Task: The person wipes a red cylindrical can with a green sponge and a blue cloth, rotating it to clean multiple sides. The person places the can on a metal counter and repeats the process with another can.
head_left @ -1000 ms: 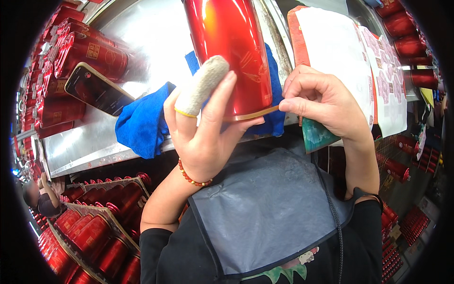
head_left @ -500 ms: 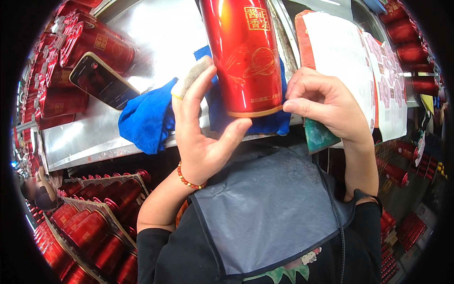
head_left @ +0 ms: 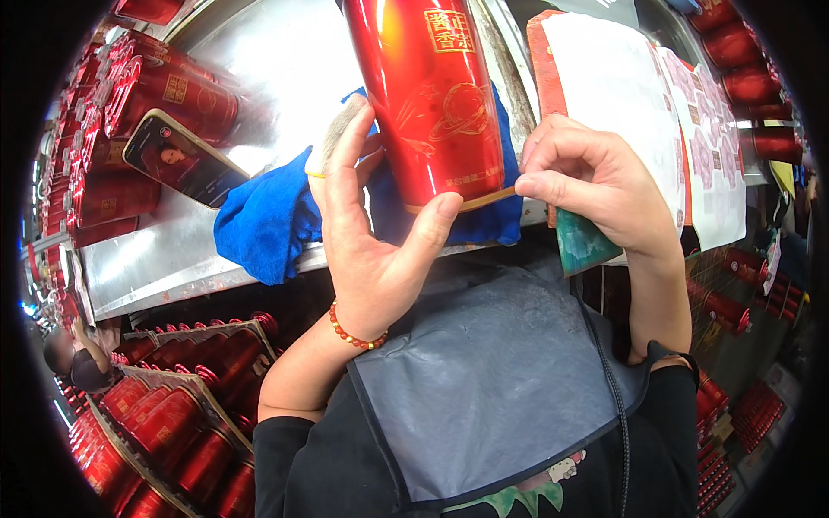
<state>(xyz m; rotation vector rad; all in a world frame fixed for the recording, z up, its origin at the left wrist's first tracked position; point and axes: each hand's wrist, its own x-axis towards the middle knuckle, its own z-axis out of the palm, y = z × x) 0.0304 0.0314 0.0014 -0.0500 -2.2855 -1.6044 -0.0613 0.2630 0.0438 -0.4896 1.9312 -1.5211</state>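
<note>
A glossy red bottle (head_left: 440, 104) with gold printing lies over a blue cloth, its base toward me and its top cut off by the upper edge. My left hand (head_left: 363, 207) steadies it, fingers along its left side and thumb at the base. A pale finger cot (head_left: 337, 134) covers one left finger. Around the base runs a thin gold strip (head_left: 492, 199); its right end leaves the bottle and reaches my right hand (head_left: 596, 177), where thumb and forefinger pinch it. The blue cloth (head_left: 268, 220) bunches beside my left fingers.
On the metal table (head_left: 155, 268), a phone (head_left: 181, 160) leans near several red bottles (head_left: 173, 99) at the left. White sheets (head_left: 613, 95) and a patterned sheet (head_left: 704, 138) lie at the right. A green piece (head_left: 583, 242) sits under my right wrist. Crates of red bottles (head_left: 164, 414) stand lower left.
The bottle has shifted slightly left along with my left hand. At the base's right side, the gold strip now stretches away from the bottle to my right fingers.
</note>
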